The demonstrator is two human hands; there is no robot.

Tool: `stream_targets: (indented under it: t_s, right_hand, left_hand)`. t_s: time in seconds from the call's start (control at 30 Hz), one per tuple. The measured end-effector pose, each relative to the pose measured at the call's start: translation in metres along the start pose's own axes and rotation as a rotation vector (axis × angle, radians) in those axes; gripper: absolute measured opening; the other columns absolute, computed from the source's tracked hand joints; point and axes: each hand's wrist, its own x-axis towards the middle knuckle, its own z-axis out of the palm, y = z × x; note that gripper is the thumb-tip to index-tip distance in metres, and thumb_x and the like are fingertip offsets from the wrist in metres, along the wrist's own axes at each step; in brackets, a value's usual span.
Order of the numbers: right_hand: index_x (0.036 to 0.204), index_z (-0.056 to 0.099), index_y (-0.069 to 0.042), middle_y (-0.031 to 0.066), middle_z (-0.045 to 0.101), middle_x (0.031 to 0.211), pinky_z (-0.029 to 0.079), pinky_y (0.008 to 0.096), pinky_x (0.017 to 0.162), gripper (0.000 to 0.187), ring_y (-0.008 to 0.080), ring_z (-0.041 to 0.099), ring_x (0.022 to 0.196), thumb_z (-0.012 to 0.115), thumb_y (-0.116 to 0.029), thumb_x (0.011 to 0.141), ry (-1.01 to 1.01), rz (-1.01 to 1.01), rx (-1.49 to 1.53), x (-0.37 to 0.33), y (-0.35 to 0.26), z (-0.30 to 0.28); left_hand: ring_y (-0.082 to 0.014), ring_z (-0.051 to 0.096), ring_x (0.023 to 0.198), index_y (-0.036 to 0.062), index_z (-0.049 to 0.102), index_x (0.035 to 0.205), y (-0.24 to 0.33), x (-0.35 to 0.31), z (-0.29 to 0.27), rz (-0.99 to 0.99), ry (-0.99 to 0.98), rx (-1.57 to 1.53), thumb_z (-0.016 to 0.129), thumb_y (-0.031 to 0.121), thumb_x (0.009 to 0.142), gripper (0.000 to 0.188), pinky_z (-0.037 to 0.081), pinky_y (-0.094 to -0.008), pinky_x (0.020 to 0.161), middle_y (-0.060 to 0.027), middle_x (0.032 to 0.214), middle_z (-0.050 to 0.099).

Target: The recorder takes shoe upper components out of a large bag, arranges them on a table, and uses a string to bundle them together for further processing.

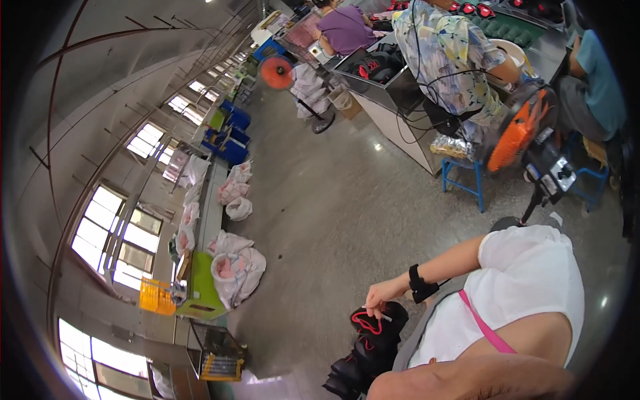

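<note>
My right hand (383, 297), with a black band (423, 285) round its wrist, is closed over the uppermost of several black shoes (397, 321) with red trim. A thin pale stick-like thing (387, 319) shows at the fingers; its kind is too small to tell. The fingertips are right at the red-edged opening of that shoe, and whether they also grip the shoe is hard to see. More black shoes (343, 373) sit piled just below it, close against my body. My left hand is not in view.
Pink-filled white sacks (239, 270) stand by a green-ended bench (202, 287) at left. A wire-sided bin (217, 350) is at lower left. An orange fan (523, 133) and a blue stool (463, 180) stand at right. Co-workers (453, 53) sit along a workbench (400, 127) with shoes.
</note>
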Motion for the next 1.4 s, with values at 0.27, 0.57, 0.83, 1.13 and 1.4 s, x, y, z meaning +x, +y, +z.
stream_targets:
  t_s: [0.27, 0.57, 0.83, 1.13, 1.4]
  right_hand:
    - [0.082, 0.064, 0.001, 0.0073, 0.065, 0.069, 0.046, 0.0277, 0.063, 0.027, 0.0133, 0.062, 0.068, 0.048, -0.019, 0.088, 0.308, 0.208, -0.268, 0.078, -0.033, -0.175]
    - [0.087, 0.066, -0.003, 0.0057, 0.066, 0.069, 0.046, 0.0299, 0.056, 0.032, 0.0156, 0.06, 0.06, 0.045, -0.027, 0.086, 0.7, 0.253, -0.26, 0.05, -0.048, -0.353]
    - [0.084, 0.064, 0.002, 0.0085, 0.064, 0.065, 0.041, 0.0257, 0.047, 0.028, 0.0127, 0.057, 0.054, 0.049, -0.021, 0.087, 0.94, 0.12, -0.036, 0.045, -0.123, -0.522]
    - [0.065, 0.063, 0.003, 0.0107, 0.065, 0.075, 0.047, 0.0271, 0.068, 0.023, 0.0132, 0.059, 0.068, 0.049, -0.006, 0.082, 1.476, -0.984, -0.453, -0.082, -0.429, -0.634]
    - [0.094, 0.064, 0.002, 0.0074, 0.063, 0.098, 0.041, 0.0297, 0.087, 0.03, 0.0156, 0.057, 0.094, 0.046, -0.022, 0.091, 1.896, -0.888, -0.969, -0.236, -0.441, -0.694]
  left_hand:
    - [-0.0182, 0.053, 0.045, -0.0025, 0.048, 0.067, 0.025, 0.212, 0.145, -0.001, -0.31, 0.042, 0.043, 0.013, 0.086, 0.025, 0.045, -0.0307, 0.044, -0.0105, 0.054, 0.054]
    - [-0.0206, 0.057, 0.05, -0.0046, 0.05, 0.07, 0.148, 0.39, 0.392, -0.015, -0.716, -0.292, 0.047, 0.016, 0.085, 0.025, 0.048, -0.0304, 0.047, -0.012, 0.059, 0.058]
    - [-0.0205, 0.059, 0.057, -0.0029, 0.056, 0.075, 0.327, 0.462, 0.579, -0.172, -0.923, -0.257, 0.041, 0.016, 0.085, 0.026, 0.046, -0.03, 0.053, -0.0121, 0.069, 0.063]
    - [-0.0174, 0.058, 0.086, 0.0044, 0.048, 0.098, 0.641, 0.527, 0.768, 0.557, -0.923, -0.733, 0.037, 0.021, 0.095, 0.02, 0.049, -0.0302, 0.07, -0.0099, 0.094, 0.059]
    - [-0.0143, 0.059, 0.08, 0.0009, 0.052, 0.102, 0.797, 0.442, 0.981, 0.82, -1.266, -0.967, 0.039, 0.022, 0.094, 0.026, 0.047, -0.0243, 0.063, -0.0128, 0.095, 0.061]
